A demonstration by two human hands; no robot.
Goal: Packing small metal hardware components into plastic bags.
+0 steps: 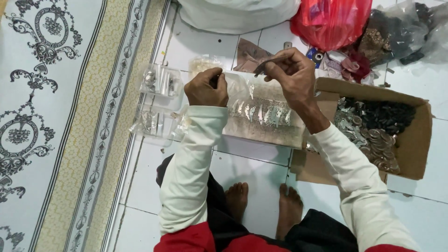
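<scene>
Right hand [293,77] pinches a thin metal piece [267,64]; left hand [206,87] is fisted, perhaps on something. Loosen the pinch and it drops among the pieces on the tray [261,133].

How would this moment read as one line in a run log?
left hand: closed on small dark item | right hand: pinching thin metal piece | below: tray of metal pieces | right: cardboard box of parts

Single head cam, worn by the person I'm monitoring; no 2nd view, so no overlap to report. It looks steeply down & slightly fwd over the sleeves onto the left hand [206,87] and right hand [288,74], both close, mid-frame. Bare feet [263,205] at btm centre, tiled floor [254,163] beneath, patterned mat [70,116] along the left edge.
</scene>
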